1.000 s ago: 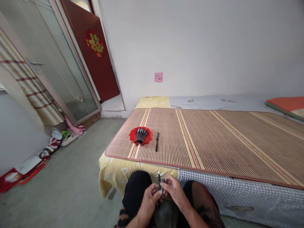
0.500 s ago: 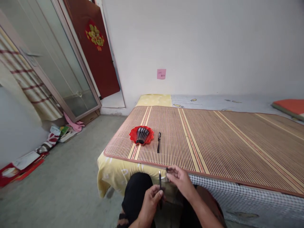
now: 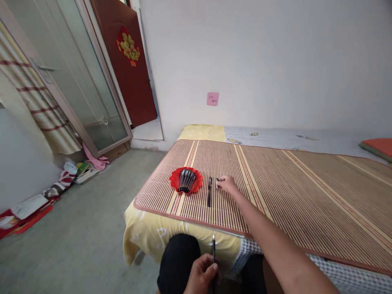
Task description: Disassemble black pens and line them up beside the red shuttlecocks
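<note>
My left hand (image 3: 202, 274) is closed on an uncapped pen (image 3: 213, 247), held upright above my lap with its pale tip up. My right hand (image 3: 227, 184) reaches out over the striped mat (image 3: 260, 175), fingers pinched on a small dark pen cap (image 3: 217, 183). Just left of that cap, a slim dark pen (image 3: 210, 192) lies lengthwise on the mat; whether it is one piece or two lined up, I cannot tell. Farther left, a red scalloped dish (image 3: 173, 179) holds several dark pens (image 3: 186, 180) side by side.
The mat lies on a bed with a yellow cover (image 3: 147, 228) hanging over its front edge. My dark-clad knee (image 3: 179, 259) is against that edge. An orange cushion (image 3: 378, 146) lies far right. A pink note (image 3: 212, 99) is on the wall, and papers (image 3: 32, 205) lie on the floor at left.
My right hand has moved forward from above my lap to the mat, carrying the pen cap. My left hand still holds the pen upright. The view has shifted slightly.
</note>
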### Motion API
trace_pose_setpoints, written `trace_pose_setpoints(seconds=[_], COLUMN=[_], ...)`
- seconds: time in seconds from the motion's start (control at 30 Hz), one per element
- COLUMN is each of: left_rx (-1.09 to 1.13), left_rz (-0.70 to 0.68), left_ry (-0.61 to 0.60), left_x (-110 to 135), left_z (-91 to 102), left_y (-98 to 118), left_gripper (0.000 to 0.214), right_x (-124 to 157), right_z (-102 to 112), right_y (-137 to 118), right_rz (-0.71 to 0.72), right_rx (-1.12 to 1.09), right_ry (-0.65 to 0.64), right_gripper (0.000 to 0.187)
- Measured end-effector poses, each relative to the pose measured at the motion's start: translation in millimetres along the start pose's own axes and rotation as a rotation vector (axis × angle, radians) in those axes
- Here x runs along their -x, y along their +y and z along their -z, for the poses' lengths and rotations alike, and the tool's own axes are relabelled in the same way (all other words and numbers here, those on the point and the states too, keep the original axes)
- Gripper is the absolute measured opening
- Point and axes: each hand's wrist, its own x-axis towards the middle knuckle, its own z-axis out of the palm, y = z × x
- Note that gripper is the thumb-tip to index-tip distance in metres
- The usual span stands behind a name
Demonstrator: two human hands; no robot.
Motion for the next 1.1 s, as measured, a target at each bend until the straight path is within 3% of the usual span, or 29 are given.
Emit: trace_pose_setpoints(seconds=[0.17, 0.33, 0.47, 0.77, 0.9, 1.1], left_rx=[0.042, 0.065, 0.062, 0.025, 0.003, -0.044], left_rz=[0.024, 0.045, 0.048, 0.057, 0.058, 0.086], left_ry=[-0.040, -0.089, -0.099, -0.083, -0.078, -0.087], left_x=[-4.5, -5.5, -6.3, -6.6, -7.8, -7.8], left_z=[4.1, 9.5, 11.6, 10.7, 11.1, 13.0], left_y=[-10.7, -22.5, -27.0, -27.2, -28.4, -25.8], left_gripper=[0.061, 0.054, 0.052, 0.058, 0.060, 0.062], right_x=[-16.1, -22.5, -20.0, -9.9, -7.0, 1.4], right_z=[-11.3, -14.6, -10.3, 2.2, 0.6, -2.9], right_y=[2.0, 5.0, 8.6, 14.9, 12.0, 1.4], right_rz=[-0.093, -0.125, -0.084, 0.047, 0.050, 0.043], right_rx=[0.223, 0.346, 0.367, 0.335, 0.350, 0.376], right_ry=[-0.016, -0.046, -0.096, -0.262, -0.263, -0.235], right_gripper=[0.019, 0.009, 0.009, 0.035, 0.043, 0.036])
